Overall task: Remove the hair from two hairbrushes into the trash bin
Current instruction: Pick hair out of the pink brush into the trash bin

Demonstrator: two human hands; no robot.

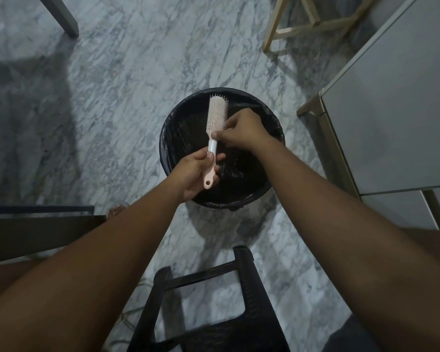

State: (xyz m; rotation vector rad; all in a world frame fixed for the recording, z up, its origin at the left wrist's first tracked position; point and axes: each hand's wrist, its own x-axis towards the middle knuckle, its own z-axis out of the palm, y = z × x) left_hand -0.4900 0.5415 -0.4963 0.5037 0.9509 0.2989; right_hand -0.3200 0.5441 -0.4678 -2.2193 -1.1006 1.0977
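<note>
A pale pink and white hairbrush (216, 115) is held over a round trash bin (269, 118) lined with a black bag. My left hand (193, 171) grips the brush's handle, bristle head pointing away from me. My right hand (241, 129) is at the near right edge of the bristle head with its fingers curled in a pinch against the bristles. I cannot make out hair between the fingers against the dark bag. Only one hairbrush is in view.
A black plastic stool (208, 308) stands just in front of me, near the bin. A grey cabinet (391, 110) is at the right, wooden chair legs (297, 26) at the far right, dark furniture (36, 229) at the left. The floor is grey marble.
</note>
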